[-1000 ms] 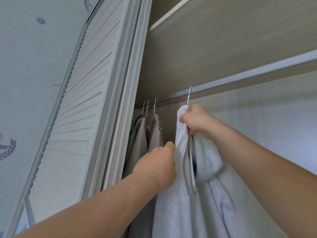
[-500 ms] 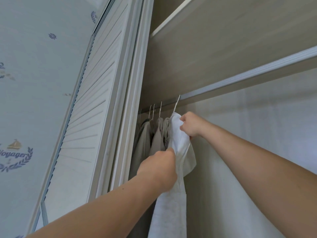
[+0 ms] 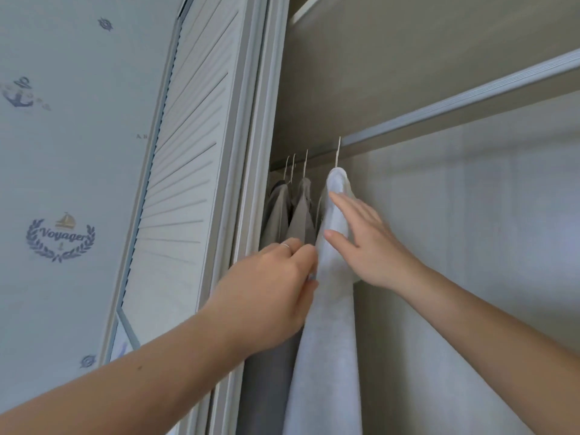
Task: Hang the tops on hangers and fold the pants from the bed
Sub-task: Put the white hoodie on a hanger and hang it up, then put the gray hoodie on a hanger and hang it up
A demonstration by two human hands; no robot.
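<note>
A white top (image 3: 329, 334) hangs inside the wardrobe on a white hanger whose hook (image 3: 338, 150) reaches up to the rail (image 3: 455, 100). My right hand (image 3: 368, 243) lies flat against the top's right shoulder with straight fingers. My left hand (image 3: 270, 293) is at the top's left edge, fingers curled into the fabric; the fingertips are hidden between the garments.
Left of the white top hang several grey-beige garments (image 3: 295, 215) on their own hangers. A white louvred wardrobe door (image 3: 175, 183) stands at the left, a wooden shelf (image 3: 408, 51) above the rail. Wallpaper with nautical prints (image 3: 59, 240) fills the far left.
My right hand has let go of the hanger's neck and now lies flat on the top. The hanger hangs straight from the rail. My left hand stays at the fabric edge.
</note>
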